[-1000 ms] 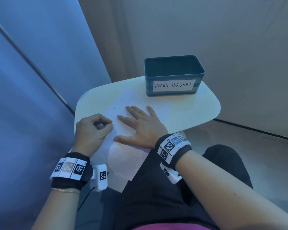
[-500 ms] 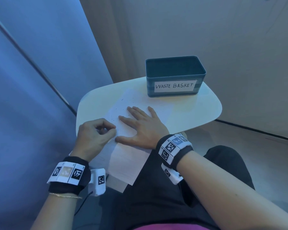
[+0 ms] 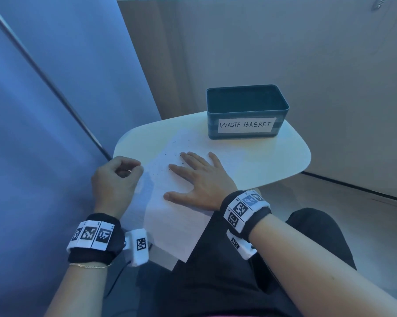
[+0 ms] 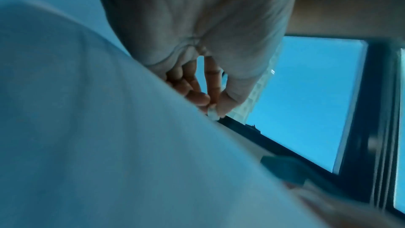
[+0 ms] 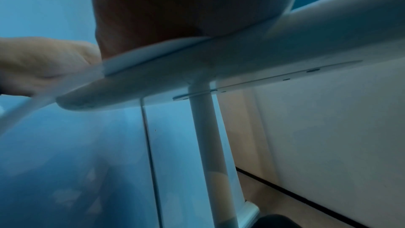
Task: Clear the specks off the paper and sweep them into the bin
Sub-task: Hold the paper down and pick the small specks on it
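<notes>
A white sheet of paper (image 3: 170, 220) lies on the small white table (image 3: 272, 161), its near end hanging over the edge toward my lap. Tiny dark specks (image 3: 170, 156) are scattered on its far left part. My right hand (image 3: 202, 177) presses flat on the sheet with fingers spread, the fingertips beside the specks. My left hand (image 3: 117, 179) is curled at the sheet's left edge, where thumb and fingers (image 4: 208, 103) pinch the paper. A teal bin (image 3: 212, 124) labelled "WASTE BASKET" stands at the table's far side, beyond the paper.
A blue wall panel runs close along the left, and a beige wall stands behind the table. The table has a single central leg (image 5: 208, 145). My dark-trousered lap sits under the paper's near end. Bare tabletop lies to the right of the paper.
My left hand has shifted a little to the left at the paper's edge. The right hand stays flat on the sheet in the same spot.
</notes>
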